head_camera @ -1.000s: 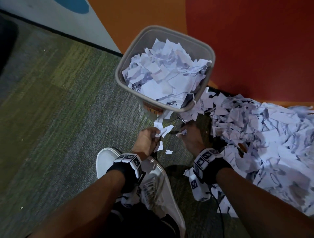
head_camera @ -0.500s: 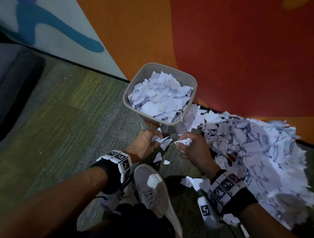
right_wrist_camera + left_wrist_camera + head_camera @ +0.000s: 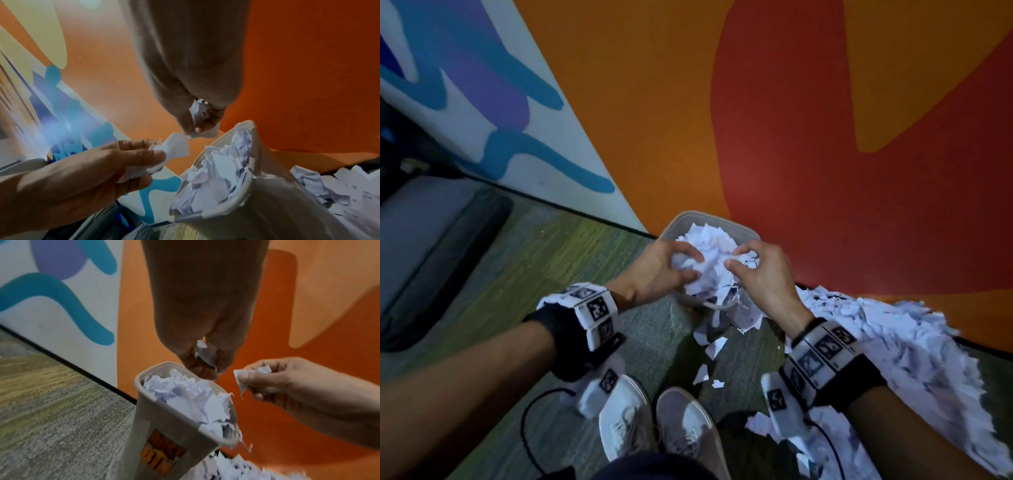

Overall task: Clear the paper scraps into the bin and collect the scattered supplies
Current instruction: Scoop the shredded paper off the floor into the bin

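Both hands are up over the bin (image 3: 667, 230) now, right in the middle of the head view, and each has a catch of torn paper. The left hand (image 3: 654, 270) has its fingers curled round a small crumpled wad of scraps (image 3: 205, 353), white with faint dark print, bunched tight between thumb and fingertips. The right hand (image 3: 763, 274) pinches its own few scraps (image 3: 198, 113), one flat white corner poking out below the fingertips. The two hands sit close together, thumbs nearly facing, just above the bin's rim. The bin itself is a grey, roughly square plastic tub with rounded corners, heaped past the brim with white and pale-lilac shreds (image 3: 185, 392); an orange label on its side reads "BIN" in the left wrist view, the word above it too blurred to read. It stands on the grey-green carpet (image 3: 571, 274) against the foot of the orange and red wall (image 3: 791, 137). To the lower right of the frame a big drift of scraps (image 3: 893, 342) spreads over the floor beside the bin, and a few loose pieces (image 3: 709, 363) lie in front of it, just beyond the person's two pale shoes (image 3: 654, 425) at the bottom centre. Each wrist wears a black band with white marker blocks (image 3: 595, 308).
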The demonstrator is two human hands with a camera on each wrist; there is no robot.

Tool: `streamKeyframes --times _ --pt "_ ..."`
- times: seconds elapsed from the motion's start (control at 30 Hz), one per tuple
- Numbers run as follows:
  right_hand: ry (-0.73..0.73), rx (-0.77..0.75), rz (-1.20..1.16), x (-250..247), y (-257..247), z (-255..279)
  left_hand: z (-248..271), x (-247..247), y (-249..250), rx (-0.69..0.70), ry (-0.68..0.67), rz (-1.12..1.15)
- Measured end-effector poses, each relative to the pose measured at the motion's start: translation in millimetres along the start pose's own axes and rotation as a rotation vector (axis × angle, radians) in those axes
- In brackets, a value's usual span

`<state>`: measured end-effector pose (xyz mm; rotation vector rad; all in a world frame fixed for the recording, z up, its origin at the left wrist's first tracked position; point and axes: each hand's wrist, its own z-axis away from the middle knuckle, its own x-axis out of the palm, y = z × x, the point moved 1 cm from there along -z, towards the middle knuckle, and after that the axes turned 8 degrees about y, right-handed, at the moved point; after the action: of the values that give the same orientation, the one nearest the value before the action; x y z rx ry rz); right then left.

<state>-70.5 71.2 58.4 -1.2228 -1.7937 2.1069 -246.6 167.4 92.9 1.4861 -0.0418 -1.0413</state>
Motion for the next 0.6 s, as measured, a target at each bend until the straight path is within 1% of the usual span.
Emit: streamKeyframes --times 0.07,0.13,0.2,0.27,0.33,0.4,0.43,0.53,0.6 --pt "0.047 0.015 0.008 13 -4 -14 -11 -6 2 -0.091 0.126 0.141" --pt "0.076 0.012 0.015 25 -8 -25 -18 -4 3 -0.115 0.150 0.197" --pt "0.041 0.014 0.049 36 -13 -32 -22 1 -1 -0.097 0.106 0.194" --pt "-0.046 0.031 0.136 43 -11 -35 -25 6 -4 -0.122 0.048 0.234" --pt "-0.126 0.043 0.182 45 -6 -33 -26 5 -10 -0.136 0.000 0.228" --pt "-0.170 0.041 0.184 41 1 -31 -28 -1 -15 -0.114 -0.003 0.143" --pt "-0.173 0.032 0.193 36 4 -29 -27 -5 -14 -0.093 0.028 0.085" --pt "-0.123 0.002 0.179 23 10 -21 -25 -16 -15 0.002 0.212 -0.156" --pt "-0.053 -0.035 0.143 13 11 -17 -20 -22 -14 0.106 0.315 -0.253"
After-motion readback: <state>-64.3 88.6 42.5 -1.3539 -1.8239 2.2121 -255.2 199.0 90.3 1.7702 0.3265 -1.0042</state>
